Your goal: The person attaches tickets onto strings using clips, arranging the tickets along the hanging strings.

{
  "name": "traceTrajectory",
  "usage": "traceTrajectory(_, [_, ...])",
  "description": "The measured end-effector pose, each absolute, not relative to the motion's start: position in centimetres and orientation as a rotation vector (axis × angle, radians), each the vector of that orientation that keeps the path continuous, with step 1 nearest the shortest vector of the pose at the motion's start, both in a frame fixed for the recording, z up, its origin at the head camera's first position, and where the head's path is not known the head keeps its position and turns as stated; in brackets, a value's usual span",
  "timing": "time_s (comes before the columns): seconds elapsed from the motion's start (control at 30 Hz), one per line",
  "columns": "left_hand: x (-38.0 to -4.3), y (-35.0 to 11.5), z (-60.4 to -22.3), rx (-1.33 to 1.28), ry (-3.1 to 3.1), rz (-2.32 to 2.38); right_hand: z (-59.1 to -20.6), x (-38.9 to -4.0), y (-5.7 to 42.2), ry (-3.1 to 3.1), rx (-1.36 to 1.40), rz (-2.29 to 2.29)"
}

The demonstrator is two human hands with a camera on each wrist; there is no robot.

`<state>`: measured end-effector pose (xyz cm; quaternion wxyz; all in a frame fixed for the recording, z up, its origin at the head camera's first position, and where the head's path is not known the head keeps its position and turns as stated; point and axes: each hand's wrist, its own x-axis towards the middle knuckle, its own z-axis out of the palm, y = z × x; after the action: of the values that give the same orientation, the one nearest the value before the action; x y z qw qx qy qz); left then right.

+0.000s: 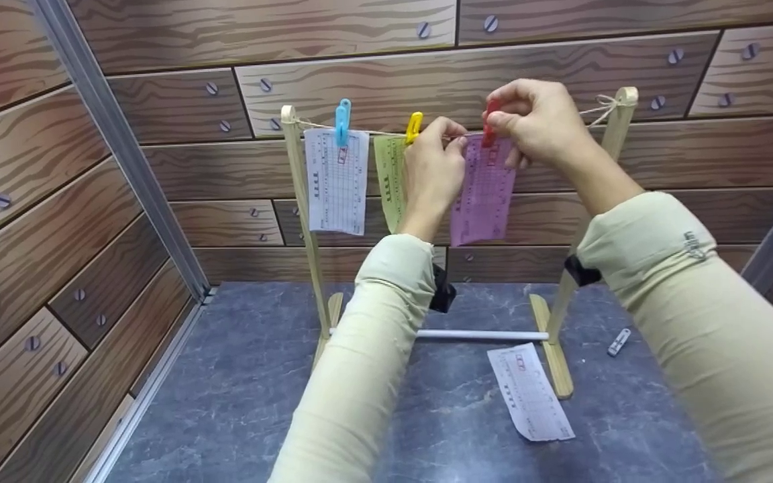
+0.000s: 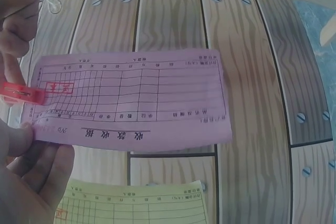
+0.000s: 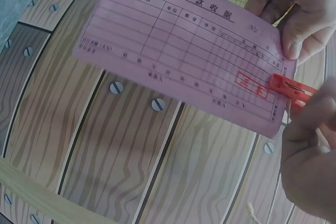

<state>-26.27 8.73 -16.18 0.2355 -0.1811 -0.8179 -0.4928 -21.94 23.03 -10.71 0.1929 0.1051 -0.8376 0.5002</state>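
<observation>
A pink receipt slip [image 1: 482, 194] hangs at a string [image 1: 386, 132] stretched between two wooden posts. My left hand [image 1: 435, 171] pinches the slip's top corner between thumb and fingers, as the right wrist view also shows. With thumb and fingers my right hand [image 1: 544, 124] grips a red clothespin [image 3: 289, 88], whose jaws lie over the slip's top edge. Left of it hang a yellow-green slip [image 1: 390, 178] under a yellow clothespin [image 1: 414, 126] and a white slip [image 1: 337, 181] under a blue clothespin [image 1: 342, 122]. My left hand partly hides the yellow-green slip.
Another white slip [image 1: 531, 396] lies on the grey marbled table [image 1: 225, 402] by the stand's right foot [image 1: 554, 362]. A white clothespin [image 1: 619, 342] lies farther right. A white rod [image 1: 480, 335] joins the posts low down. Wood-patterned panels stand behind.
</observation>
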Motion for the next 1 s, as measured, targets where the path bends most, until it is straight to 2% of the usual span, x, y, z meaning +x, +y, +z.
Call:
traceTrajectory(0.37, [-26.5, 8.9, -17.3, -0.607, -2.172, -1.361, -10.0, -20.3, 24.9, -2.251, 0.275, 1.624])
traceTrajectory(0.83, [-26.8, 8.8, -21.6, -0.905, -1.988, -1.488, -12.7, -18.7, 30.3, -1.685, 0.385, 1.855])
traceTrajectory(1.0, [-26.8, 9.0, -22.5, -0.948, -1.996, -1.52, -14.0, -18.4, 33.3, -1.486, 0.348, 1.939])
